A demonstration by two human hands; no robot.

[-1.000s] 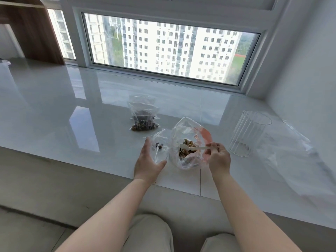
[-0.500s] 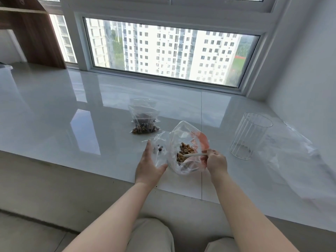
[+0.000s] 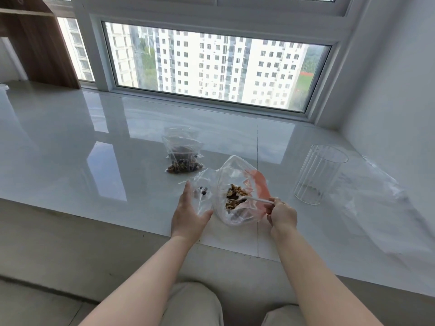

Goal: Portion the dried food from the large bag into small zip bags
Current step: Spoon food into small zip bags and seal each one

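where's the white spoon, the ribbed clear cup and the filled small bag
white spoon [image 3: 256, 200], head view, middle of its handle
ribbed clear cup [image 3: 316, 175], head view, its side wall
filled small bag [image 3: 183, 158], head view, its clear front above the food

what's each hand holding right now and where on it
The right hand pinches the white spoon by its handle end. The left hand holds the small zip bag by its near side.
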